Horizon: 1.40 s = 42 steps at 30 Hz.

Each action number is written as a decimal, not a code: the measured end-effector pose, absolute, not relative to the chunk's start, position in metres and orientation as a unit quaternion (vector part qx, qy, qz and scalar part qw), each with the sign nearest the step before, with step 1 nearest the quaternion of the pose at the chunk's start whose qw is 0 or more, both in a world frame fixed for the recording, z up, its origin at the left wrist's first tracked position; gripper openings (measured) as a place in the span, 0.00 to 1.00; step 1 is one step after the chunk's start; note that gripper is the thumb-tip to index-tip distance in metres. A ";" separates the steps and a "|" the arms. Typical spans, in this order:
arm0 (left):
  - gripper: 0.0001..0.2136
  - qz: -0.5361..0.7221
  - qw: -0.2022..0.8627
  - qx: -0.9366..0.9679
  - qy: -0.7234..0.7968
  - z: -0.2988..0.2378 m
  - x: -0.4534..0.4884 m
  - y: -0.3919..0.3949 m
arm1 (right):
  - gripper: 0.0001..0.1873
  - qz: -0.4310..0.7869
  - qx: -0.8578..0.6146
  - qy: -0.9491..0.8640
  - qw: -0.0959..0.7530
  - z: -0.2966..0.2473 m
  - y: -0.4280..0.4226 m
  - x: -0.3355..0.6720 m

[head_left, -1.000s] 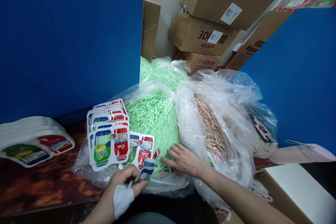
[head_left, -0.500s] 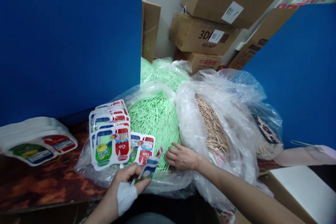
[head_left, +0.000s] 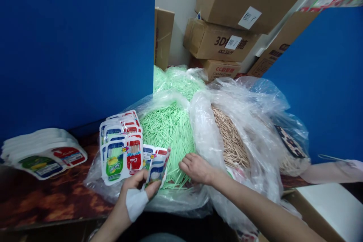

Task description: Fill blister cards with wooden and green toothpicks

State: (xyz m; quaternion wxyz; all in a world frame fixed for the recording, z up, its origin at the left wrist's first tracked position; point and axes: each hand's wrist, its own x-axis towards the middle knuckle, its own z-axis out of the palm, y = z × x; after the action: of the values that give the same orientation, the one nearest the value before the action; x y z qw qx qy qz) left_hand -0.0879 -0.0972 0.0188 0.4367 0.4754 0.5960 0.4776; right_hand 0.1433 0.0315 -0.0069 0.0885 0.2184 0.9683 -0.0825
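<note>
My left hand (head_left: 139, 192), with a white wrap round its thumb base, pinches a small printed packet (head_left: 156, 170) and tilts it upright. Behind that packet lies another Sprite and Cola double packet (head_left: 148, 153), partly covered. A pile of filled double packets (head_left: 115, 164) rests on the clear plastic to the left. My right hand (head_left: 195, 168) is at the near right edge of a heap of thin green sticks (head_left: 168, 132), its fingers curled and pressed together. Whatever those fingers hold, if anything, is hidden.
Brown sticks (head_left: 231, 136) fill a clear plastic bag (head_left: 202, 128) on the right. A stack of printed packets (head_left: 48, 155) lies far left by a blue panel (head_left: 76, 45). Cardboard boxes (head_left: 221, 39) are stacked behind; an open box (head_left: 329, 208) stands at right front.
My right hand's fingers have drawn together and curled at the green sticks. My left hand has turned the packet more upright and moved slightly left. The view has shifted a little.
</note>
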 end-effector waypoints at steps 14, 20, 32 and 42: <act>0.16 0.588 0.321 0.438 0.599 0.024 -0.050 -0.021 | 0.30 -0.794 0.372 0.481 0.022 0.005 0.019 0.142; 0.16 0.607 0.317 0.423 0.594 0.023 -0.053 -0.008 | 0.27 -0.818 0.312 0.481 0.038 0.009 0.014 0.149; 0.11 0.608 0.398 0.429 0.536 0.042 -0.031 -0.002 | 0.30 -0.749 0.354 0.550 0.108 0.018 0.009 0.136; 0.14 0.570 0.480 0.417 0.521 0.037 -0.033 -0.001 | 0.28 -0.769 0.302 0.560 0.067 0.026 0.006 0.133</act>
State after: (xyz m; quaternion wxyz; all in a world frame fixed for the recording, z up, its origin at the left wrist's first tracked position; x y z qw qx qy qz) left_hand -0.0332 -0.0006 0.0375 0.4799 0.4167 0.5208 0.5700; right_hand 0.1334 0.0064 0.0258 0.0670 0.3022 0.5599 -0.7686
